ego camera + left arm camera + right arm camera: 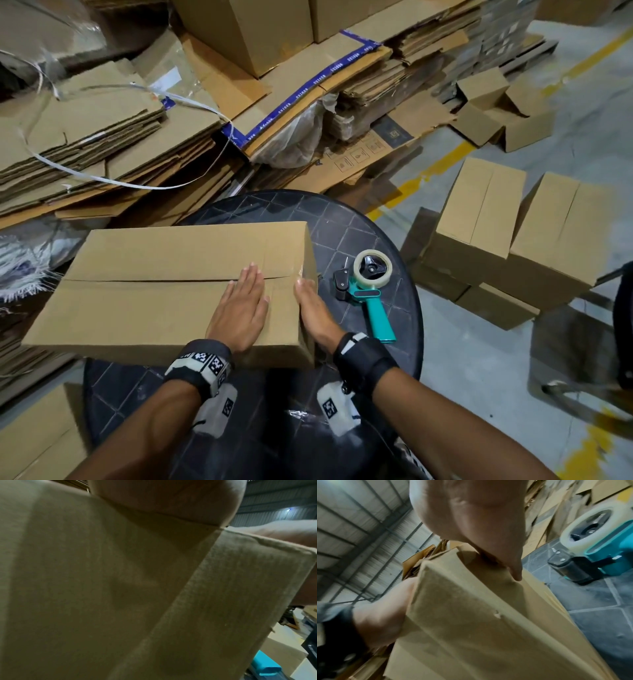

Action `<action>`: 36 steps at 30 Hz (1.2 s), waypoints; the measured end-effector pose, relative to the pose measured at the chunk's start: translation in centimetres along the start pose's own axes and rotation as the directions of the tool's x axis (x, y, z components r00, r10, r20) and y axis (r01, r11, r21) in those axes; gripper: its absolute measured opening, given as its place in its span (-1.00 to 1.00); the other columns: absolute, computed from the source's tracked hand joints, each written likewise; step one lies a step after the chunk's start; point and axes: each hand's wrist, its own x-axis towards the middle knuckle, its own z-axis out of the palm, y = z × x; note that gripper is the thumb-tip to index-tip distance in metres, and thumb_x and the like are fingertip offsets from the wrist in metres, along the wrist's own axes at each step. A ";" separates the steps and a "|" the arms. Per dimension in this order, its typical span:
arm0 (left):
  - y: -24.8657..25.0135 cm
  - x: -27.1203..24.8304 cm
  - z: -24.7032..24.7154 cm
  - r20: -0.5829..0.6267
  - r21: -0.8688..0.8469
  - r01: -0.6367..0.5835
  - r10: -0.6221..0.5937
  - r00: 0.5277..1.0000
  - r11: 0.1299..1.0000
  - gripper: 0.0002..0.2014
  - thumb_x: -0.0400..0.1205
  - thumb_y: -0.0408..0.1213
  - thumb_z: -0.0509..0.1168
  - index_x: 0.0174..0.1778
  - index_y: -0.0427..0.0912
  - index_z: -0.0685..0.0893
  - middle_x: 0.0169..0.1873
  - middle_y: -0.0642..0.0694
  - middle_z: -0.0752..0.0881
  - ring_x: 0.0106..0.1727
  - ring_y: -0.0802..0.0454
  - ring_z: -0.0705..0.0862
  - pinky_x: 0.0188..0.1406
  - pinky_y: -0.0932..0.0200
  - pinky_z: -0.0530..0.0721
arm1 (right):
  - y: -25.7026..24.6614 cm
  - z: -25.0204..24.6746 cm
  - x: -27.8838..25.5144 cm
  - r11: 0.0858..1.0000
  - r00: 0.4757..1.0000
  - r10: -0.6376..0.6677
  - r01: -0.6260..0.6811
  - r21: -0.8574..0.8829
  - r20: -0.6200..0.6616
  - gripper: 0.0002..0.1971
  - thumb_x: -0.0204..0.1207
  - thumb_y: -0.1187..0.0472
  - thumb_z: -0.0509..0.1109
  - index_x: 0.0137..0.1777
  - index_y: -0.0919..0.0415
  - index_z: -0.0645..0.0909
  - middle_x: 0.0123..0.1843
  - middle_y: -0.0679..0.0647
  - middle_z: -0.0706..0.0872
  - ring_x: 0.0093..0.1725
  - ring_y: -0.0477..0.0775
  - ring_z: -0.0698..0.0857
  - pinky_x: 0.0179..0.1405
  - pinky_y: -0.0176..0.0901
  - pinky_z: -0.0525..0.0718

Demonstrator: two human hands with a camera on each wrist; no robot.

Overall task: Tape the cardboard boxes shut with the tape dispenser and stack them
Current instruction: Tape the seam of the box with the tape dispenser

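A long brown cardboard box (144, 294) lies on a dark round table (363, 236), its two top flaps meeting in a seam. My left hand (241, 305) rests flat on the top near the right end, fingers straight over the seam. My right hand (310, 306) presses flat against the box's right end face (471, 615), fingers straight along the top edge. A teal-handled tape dispenser (368, 284) with a clear tape roll lies on the table just right of the box, touched by neither hand. The left wrist view is filled by the box (102, 588).
Flattened cardboard stacks (102, 137) and white strapping (102, 178) crowd the floor behind the table. Closed boxes (507, 236) sit on the floor to the right, an open small box (500, 113) farther back. Another box (37, 442) stands at lower left.
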 end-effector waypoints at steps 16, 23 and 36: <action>0.8 -0.4 0.0 -0.069 -0.006 0.054 -0.055 0.996 0.998 -0.21 0.64 0.14 -0.37 0.77 -0.16 0.10 0.76 0.01 -0.02 0.73 0.22 -0.16 0.72 0.15 -0.16 | 6.3 0.2 8.3 0.973 0.978 0.156 -0.176 0.147 0.135 0.25 0.15 -0.83 0.00 0.74 -0.02 0.17 0.76 -0.03 0.20 0.70 0.12 0.27 0.68 0.31 0.22; 1.0 0.1 0.3 -0.103 -0.039 0.163 -0.166 0.981 0.986 -0.18 0.62 0.16 -0.41 0.76 -0.18 0.09 0.76 -0.01 -0.03 0.72 0.20 -0.16 0.73 0.09 -0.13 | -3.0 -0.5 2.1 0.999 0.987 0.033 -0.032 -0.005 0.159 0.22 0.29 -0.65 -0.02 0.80 0.16 -0.11 0.82 0.05 -0.07 0.78 0.04 -0.03 0.76 0.18 0.01; 3.0 0.6 0.4 -0.080 -0.023 0.294 -0.295 0.952 0.956 -0.31 0.74 0.05 -0.23 0.78 -0.22 0.02 0.77 -0.12 -0.08 0.78 0.00 -0.14 0.74 -0.03 -0.15 | -6.3 -1.4 7.3 0.757 0.982 -0.127 0.006 -0.653 -0.138 -0.41 0.73 -0.24 0.14 0.09 0.33 0.69 0.15 0.32 0.76 0.12 0.38 0.72 -0.02 0.03 0.59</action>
